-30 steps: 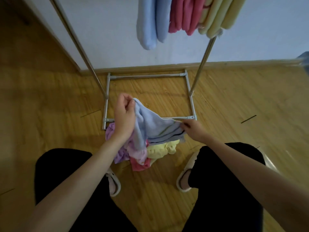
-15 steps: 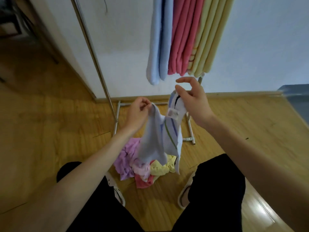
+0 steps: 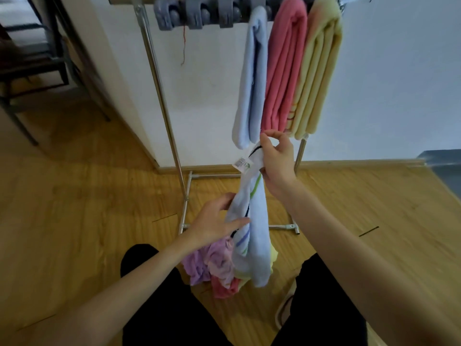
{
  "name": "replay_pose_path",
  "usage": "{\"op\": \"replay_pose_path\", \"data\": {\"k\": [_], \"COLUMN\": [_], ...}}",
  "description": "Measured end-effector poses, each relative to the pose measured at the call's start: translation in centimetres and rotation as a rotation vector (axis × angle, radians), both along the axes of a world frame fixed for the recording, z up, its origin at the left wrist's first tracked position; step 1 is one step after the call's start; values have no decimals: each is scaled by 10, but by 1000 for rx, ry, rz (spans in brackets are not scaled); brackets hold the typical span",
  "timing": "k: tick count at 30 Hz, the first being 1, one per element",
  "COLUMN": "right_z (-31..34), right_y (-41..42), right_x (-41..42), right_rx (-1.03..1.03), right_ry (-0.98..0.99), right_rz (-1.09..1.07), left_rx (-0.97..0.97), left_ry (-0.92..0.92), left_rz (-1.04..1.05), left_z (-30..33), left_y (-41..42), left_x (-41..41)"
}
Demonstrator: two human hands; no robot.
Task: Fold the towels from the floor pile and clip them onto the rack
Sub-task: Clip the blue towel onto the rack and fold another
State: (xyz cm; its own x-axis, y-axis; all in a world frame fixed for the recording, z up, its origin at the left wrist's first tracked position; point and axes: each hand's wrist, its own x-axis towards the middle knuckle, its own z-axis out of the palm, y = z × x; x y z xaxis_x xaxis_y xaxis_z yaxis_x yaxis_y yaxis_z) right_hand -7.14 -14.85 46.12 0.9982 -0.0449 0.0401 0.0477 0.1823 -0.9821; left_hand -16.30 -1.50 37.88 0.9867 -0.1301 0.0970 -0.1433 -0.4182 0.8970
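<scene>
1. The wooden floor [image 3: 82, 221] spreads under you, meeting a white wall [image 3: 212, 78] behind the rack.
2. The metal rack [image 3: 159, 96] stands against that wall, its base frame on the floor just past the pile.
3. Three folded towels hang clipped side by side at the rack's top: a light blue towel [image 3: 249, 81], a pink towel [image 3: 284, 71] and a yellow towel [image 3: 319, 71], each touching its neighbour.
4. The striped pale blue towel [image 3: 254, 236] hangs in the air between your hands, above the floor pile [image 3: 214, 268] of purple, pink and yellow towels lying between your feet.
5. Your right hand [image 3: 277, 161] pinches the striped towel's top corner by its label, the grip pressed on the cloth.
6. Your left hand [image 3: 214, 223] touches the towel's lower edge, fingers spread nearly straight.
7. Empty grey clips [image 3: 194, 13] sit along the rack's top bar, left of the hung towels.
</scene>
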Motion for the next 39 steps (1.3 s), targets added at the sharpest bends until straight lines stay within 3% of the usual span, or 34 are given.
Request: {"op": "replay_pose_path", "data": {"k": [5,12,18,23,27,33,39], "right_z": [6,1,-24,-37,-40,-39,-36], "right_y": [-3,-26,-44,-53,-58,-60,-60], "right_x": [-1,-3,-15,-33,-44,-45,-52], "right_rx": [-3,2,-24,-89,-270,-706,-761], "right_ry": [2,93,239,218,73,-308,-661], "right_rz": [-9,-53,98,277,341,174,115], "left_rx": [95,61,8,-25,-60,-106,-93], "left_ry": [-87,-115,-140,-148,-163,-186,-155], "left_rz": [176,366,472,525,556,605,642], "left_z": [2,18,42,59,70,82,94], "left_y": [0,22,26,18,13,17,21], "left_x": [-2,7,15,14,15,23,25]}}
